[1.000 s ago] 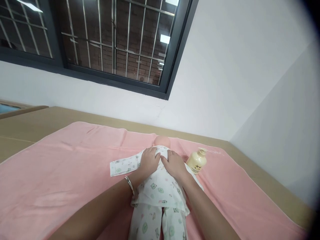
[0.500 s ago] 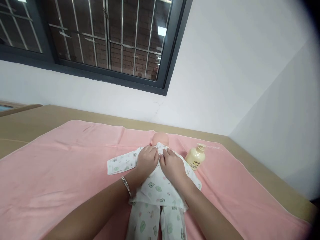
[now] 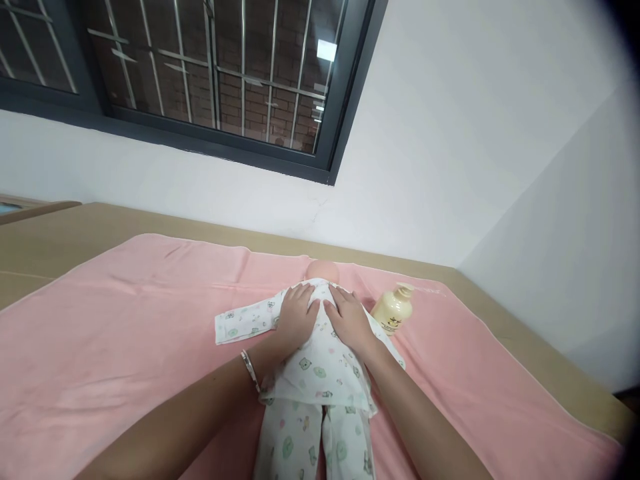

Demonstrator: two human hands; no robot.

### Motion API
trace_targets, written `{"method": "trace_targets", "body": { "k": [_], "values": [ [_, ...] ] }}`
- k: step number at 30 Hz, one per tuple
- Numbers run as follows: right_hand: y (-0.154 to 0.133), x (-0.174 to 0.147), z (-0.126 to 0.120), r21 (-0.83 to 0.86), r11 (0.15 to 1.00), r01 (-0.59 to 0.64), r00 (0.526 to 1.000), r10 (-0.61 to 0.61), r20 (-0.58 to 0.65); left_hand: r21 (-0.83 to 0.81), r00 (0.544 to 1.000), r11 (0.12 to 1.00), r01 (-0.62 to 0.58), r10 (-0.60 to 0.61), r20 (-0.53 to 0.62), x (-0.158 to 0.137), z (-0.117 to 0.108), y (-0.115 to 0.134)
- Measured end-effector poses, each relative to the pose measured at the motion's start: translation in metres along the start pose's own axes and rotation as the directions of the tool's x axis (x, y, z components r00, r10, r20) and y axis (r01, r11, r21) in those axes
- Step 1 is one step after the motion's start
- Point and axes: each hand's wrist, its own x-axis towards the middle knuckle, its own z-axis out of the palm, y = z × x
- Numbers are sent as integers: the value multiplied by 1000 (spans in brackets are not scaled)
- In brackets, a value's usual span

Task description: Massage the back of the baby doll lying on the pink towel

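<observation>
The dressed doll (image 3: 320,373) lies lengthwise on the pink blanket (image 3: 150,320), its head (image 3: 323,270) at the far end. A white printed top (image 3: 320,343) and matching trousers (image 3: 290,443) cover the body. The left hand (image 3: 299,317) and right hand (image 3: 351,320) rest released, fingers extended, on the top's upper part. A pump bottle (image 3: 393,310) stands right of the doll. A bangle (image 3: 251,371) encircles the left wrist.

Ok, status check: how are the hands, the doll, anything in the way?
Left hand, right hand: resting open on the shirt. Doll lying on pink blanket. Bottle close by on the right, not blocking either hand.
</observation>
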Motion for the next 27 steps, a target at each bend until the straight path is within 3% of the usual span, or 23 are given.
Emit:
{"method": "trace_targets", "body": {
  "k": [6, 11, 17, 22, 27],
  "values": [
    [-19, -13, -5, -133, 991, -23, 998, 14, -62, 116, 987, 984, -132, 142, -78, -7, -9, 11],
    [-29, -19, -10, -187, 978, -90, 996, 86, -29, 272, 985, 955, -114, 145, -98, -8, -12, 17],
    [-12, -6, -2, -122, 989, -85, 993, 94, 65, 265, 963, 939, -218, 251, -97, -3, 0, 6],
    [-15, -7, -3, -114, 990, -82, 994, 90, 64, 232, 930, 920, -315, 348, -119, -8, -3, 7],
    [-28, -18, -9, -180, 981, -67, 992, 85, 96, 200, 944, 942, -271, 300, -134, -11, -7, 8]
  ]
}}
